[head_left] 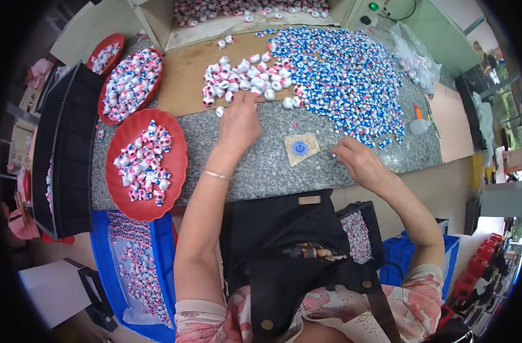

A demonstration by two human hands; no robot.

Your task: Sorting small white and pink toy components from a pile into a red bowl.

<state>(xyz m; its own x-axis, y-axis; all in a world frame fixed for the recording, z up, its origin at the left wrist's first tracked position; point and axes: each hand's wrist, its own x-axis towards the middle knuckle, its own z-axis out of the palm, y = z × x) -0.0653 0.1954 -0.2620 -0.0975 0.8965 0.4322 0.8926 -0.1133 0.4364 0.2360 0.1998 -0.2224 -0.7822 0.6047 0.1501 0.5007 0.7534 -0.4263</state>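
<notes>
My left hand (240,124) reaches to the near edge of a pile of white rounded pieces with pink-red marks (246,77). Its fingers are bent together, and their tips are partly hidden among the pieces. Over the counter's front part, my right hand (361,162) pinches a tiny piece (333,155), too small to make out well. Between the hands, a round blue fixture (299,148) sits on a tan square pad (310,141). Beyond my right hand spreads a wide heap of small blue-and-white pieces (347,74).
A red scalloped dish (180,166) holds joined-looking white, pink and blue pieces; another full red bowl (104,103) stands behind it. A clear plastic bag (415,54) and an orange-tipped bottle (419,123) lie right. Below the grey speckled counter (204,134) is a blue crate (164,251).
</notes>
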